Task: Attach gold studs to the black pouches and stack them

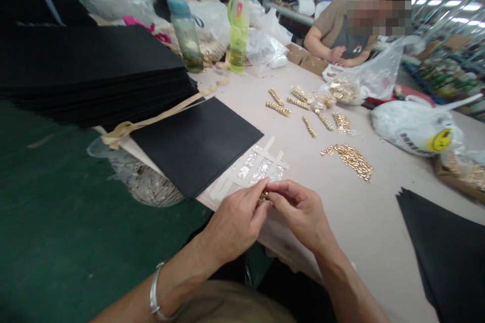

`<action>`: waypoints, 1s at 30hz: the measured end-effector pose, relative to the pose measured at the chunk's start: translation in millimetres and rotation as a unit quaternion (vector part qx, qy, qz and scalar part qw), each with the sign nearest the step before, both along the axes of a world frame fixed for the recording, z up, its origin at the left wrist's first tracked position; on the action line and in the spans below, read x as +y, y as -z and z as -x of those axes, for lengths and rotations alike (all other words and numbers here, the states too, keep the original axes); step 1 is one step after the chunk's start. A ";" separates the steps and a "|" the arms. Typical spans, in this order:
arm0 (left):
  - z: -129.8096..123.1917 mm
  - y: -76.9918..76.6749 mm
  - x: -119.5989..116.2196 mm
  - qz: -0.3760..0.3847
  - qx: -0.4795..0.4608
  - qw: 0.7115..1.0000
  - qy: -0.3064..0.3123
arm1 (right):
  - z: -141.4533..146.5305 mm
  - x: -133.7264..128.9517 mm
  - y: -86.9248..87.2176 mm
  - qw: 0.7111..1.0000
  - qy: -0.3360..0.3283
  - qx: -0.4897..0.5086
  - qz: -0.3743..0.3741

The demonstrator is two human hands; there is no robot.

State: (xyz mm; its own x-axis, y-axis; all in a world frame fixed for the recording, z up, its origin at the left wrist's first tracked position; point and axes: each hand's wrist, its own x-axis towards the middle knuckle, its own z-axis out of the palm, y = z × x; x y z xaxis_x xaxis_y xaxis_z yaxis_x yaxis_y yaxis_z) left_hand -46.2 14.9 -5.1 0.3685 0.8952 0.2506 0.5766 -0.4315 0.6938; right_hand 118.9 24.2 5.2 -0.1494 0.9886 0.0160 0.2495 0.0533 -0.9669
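Head view: left hand (235, 219) and right hand (307, 214) pinch small gold pieces (264, 196) beside the taped clear packets (264, 167), likely for fine control; loose gold pieces (353, 159) lie right of the packets, seemingly for easy reach.

Both hands (264, 196) pinch small gold pieces (264, 197).

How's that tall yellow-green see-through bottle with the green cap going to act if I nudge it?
The yellow-green bottle would probably tip if pushed near the cap, since it stands tall and narrow. Liquid sits only low inside, so it may feel fairly light and slosh. Knocked over, its rounded body could roll.
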 end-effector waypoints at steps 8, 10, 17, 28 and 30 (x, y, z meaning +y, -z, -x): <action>-0.2 3.0 -4.9 0.024 -0.018 0.998 -0.047 | 1.5 -4.0 -6.6 1.000 -0.009 -0.012 -0.004; 0.0 3.6 -5.3 0.011 -0.002 0.998 -0.054 | 2.2 -3.2 -7.1 1.000 -0.009 -0.024 -0.004; 2.1 6.8 -4.8 -0.025 0.043 0.998 -0.038 | 0.8 -0.1 -6.6 0.998 -0.015 -0.058 0.001; 2.9 3.9 -2.3 -0.025 0.097 0.995 -0.012 | -1.0 -0.2 -11.4 0.995 -0.038 -0.095 0.001; 2.1 4.8 -2.3 -0.024 0.100 0.995 -0.013 | -0.4 -0.5 -11.2 0.994 -0.035 -0.103 -0.007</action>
State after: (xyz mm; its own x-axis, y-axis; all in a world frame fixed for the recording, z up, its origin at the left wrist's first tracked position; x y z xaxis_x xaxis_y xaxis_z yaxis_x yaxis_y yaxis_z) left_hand -48.3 12.6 -9.9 0.3926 0.8936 0.2176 0.7128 -0.4452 0.5419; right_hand 119.4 23.7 16.5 -0.2189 0.9757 -0.0090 0.4377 0.0899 -0.8946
